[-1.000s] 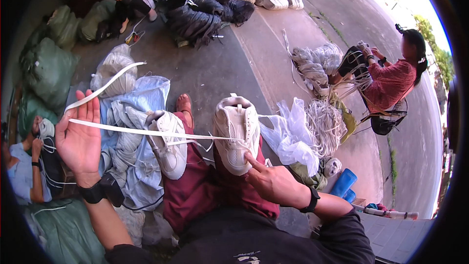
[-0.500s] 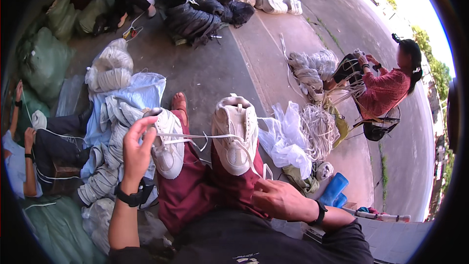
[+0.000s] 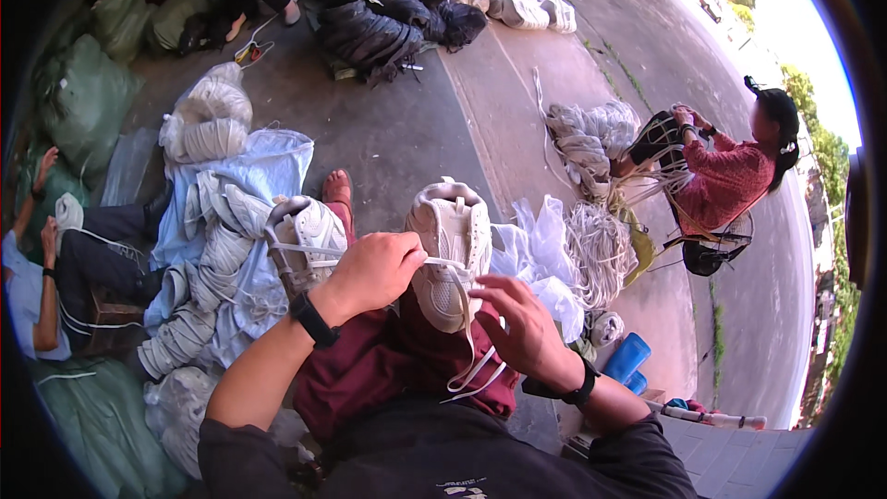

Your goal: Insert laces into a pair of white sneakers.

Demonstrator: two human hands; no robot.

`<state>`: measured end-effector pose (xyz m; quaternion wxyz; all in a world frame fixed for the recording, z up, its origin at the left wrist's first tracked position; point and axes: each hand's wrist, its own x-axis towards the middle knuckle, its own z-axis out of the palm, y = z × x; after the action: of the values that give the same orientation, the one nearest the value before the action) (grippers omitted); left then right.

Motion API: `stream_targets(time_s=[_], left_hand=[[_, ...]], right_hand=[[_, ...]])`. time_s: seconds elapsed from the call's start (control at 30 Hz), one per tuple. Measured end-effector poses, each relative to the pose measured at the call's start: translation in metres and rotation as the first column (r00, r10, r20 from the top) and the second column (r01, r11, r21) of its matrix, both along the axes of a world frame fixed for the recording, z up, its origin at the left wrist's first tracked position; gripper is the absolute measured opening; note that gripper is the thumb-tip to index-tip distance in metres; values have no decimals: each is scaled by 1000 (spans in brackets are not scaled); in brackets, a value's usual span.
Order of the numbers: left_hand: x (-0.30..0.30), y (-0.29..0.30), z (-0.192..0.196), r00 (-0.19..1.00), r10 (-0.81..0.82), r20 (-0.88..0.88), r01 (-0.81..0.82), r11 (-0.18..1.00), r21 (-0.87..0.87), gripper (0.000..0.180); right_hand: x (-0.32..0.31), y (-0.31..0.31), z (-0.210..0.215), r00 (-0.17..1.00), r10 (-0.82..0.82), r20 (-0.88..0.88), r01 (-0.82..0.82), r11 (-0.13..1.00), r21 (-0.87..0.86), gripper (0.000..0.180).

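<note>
Two white sneakers rest on my lap over dark red trousers. The right sneaker (image 3: pixel 453 240) points away from me, and the left sneaker (image 3: pixel 309 240) lies beside it. My left hand (image 3: pixel 370 268) pinches a white shoelace (image 3: pixel 476 365) at the right sneaker's eyelets. My right hand (image 3: pixel 517 323) holds the same lace lower down, and its loose end hangs in loops over my thigh. A black band sits on each wrist.
A heap of white sneakers on a pale blue sheet (image 3: pixel 268 171) lies to my left. A seated person (image 3: pixel 65 268) works at far left. Another person in a pink top (image 3: pixel 730 176) sits at right beside lace bundles (image 3: pixel 591 139). Black sacks (image 3: pixel 370 18) lie ahead, a blue bottle (image 3: pixel 628 356) by my right.
My left hand has swung in from the far left, where it held the lace stretched out, to the right sneaker. My right hand has risen to the lace.
</note>
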<state>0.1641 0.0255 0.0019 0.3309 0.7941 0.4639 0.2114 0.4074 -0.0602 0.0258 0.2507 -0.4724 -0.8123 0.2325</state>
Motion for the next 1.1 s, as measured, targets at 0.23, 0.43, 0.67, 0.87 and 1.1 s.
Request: stream_targets(time_s=[0.23, 0.43, 0.67, 0.87, 1.1], left_hand=[[17, 11, 7, 993, -103, -60, 98, 992, -73, 27], [3, 11, 34, 913, -75, -401, 146, 978, 149, 22], [-78, 8, 52, 811, 137, -569, 160, 883, 440, 14], [-167, -9, 89, 556, 397, -731, -6, 881, 474, 12], [-271, -41, 128, 246, 521, -817, -145, 853, 501, 19]], right_hand=[[-2, 48, -56, 956, -245, -160, 235, 969, -82, 69], [-5, 60, -77, 945, -204, -254, 171, 974, -148, 75], [0, 61, -75, 959, -181, -220, 153, 978, -140, 72], [0, 59, -72, 961, -156, -230, 140, 987, -84, 70], [-6, 51, -65, 967, -134, -219, 118, 989, -83, 70]])
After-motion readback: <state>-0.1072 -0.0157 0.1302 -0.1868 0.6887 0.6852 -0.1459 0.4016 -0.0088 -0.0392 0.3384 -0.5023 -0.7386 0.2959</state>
